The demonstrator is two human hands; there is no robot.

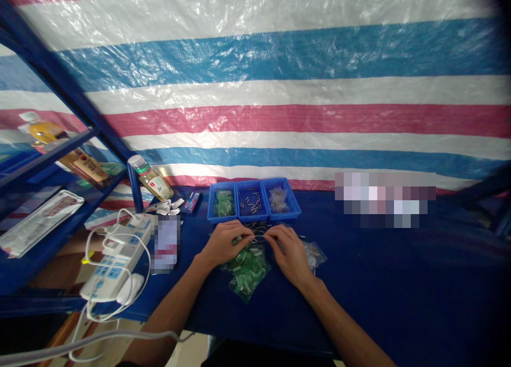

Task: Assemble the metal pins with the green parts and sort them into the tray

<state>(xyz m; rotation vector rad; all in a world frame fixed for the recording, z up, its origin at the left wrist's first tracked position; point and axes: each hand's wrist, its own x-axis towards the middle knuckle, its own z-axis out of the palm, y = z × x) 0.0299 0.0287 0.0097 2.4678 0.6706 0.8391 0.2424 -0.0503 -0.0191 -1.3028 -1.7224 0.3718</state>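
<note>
My left hand (225, 243) and my right hand (291, 252) face each other over the blue table, fingertips closed in a pinch. A thin whitish rod (259, 236) spans the short gap, one end in each hand; its exact kind is too small to make out. Just behind the fingers lies a loose pile of dark slender rods (259, 227). Small green plastic packets (247, 276) are heaped below and between my hands. Clear packets (315, 254) lie beside my right hand, partly covered by it.
Behind my hands stand three joined blue bins (296, 201), holding green packets (224, 203), dark rods (250, 202) and clear packets (278, 200). To the left are a drink bottle (154, 180), a power strip (115, 266) with white cables and a blue metal frame (75, 98).
</note>
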